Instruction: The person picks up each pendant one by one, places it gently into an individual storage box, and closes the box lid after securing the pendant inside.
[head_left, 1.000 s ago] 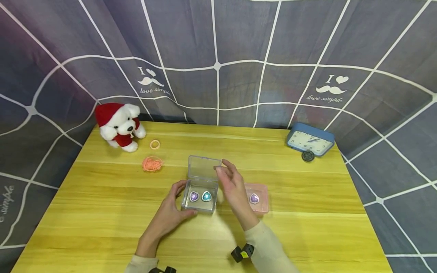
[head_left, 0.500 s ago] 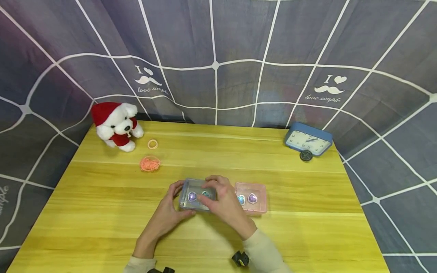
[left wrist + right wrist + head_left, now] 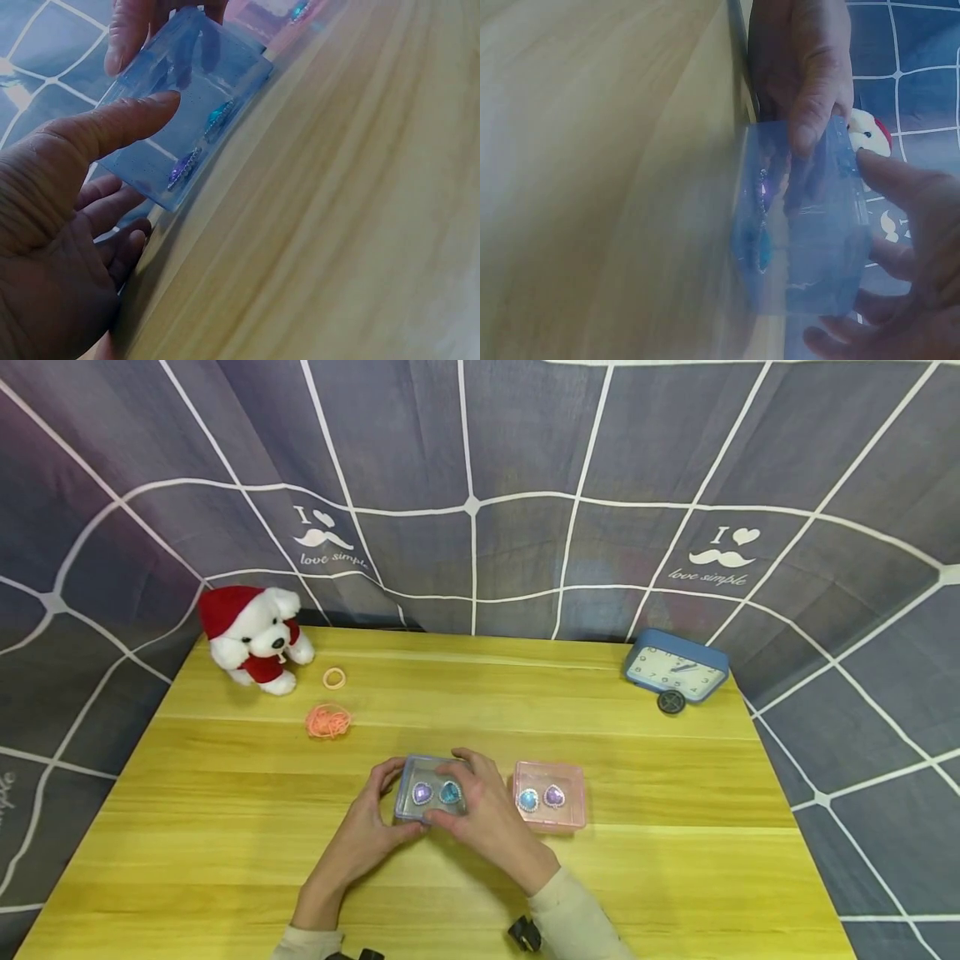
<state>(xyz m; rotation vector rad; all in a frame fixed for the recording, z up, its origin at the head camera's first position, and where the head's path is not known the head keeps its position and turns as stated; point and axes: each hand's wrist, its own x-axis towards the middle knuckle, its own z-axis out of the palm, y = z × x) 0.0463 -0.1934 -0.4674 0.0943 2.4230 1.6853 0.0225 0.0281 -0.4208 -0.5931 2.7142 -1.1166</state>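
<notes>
In the head view a clear plastic box (image 3: 429, 769) sits on the table with its lid down. Through the lid I see a purple gem (image 3: 422, 792) and a teal gem (image 3: 450, 792), both silver-rimmed. My left hand (image 3: 366, 820) holds the box's left side, thumb at the front and fingers behind. My right hand (image 3: 491, 814) grips the right side, its thumb on the front edge and fingers toward the back. Just right of it, a pink box (image 3: 561, 825) contains a blue gem (image 3: 528, 800) and a purple gem (image 3: 554, 796). In the left wrist view, the left thumb (image 3: 135, 120) presses the clear box.
A plush dog (image 3: 258, 639) in a red hat sits at the back left of the wooden table (image 3: 675, 860). Near it lie a pale ring (image 3: 333, 678) and a coral string bundle (image 3: 327, 721). A blue clock (image 3: 677, 667) and a dark disc (image 3: 671, 702) stand back right.
The clear box's lid, raised a second ago, has come down. My right hand moved left and forward from the lid onto the box, uncovering the blue gem in the pink box.
</notes>
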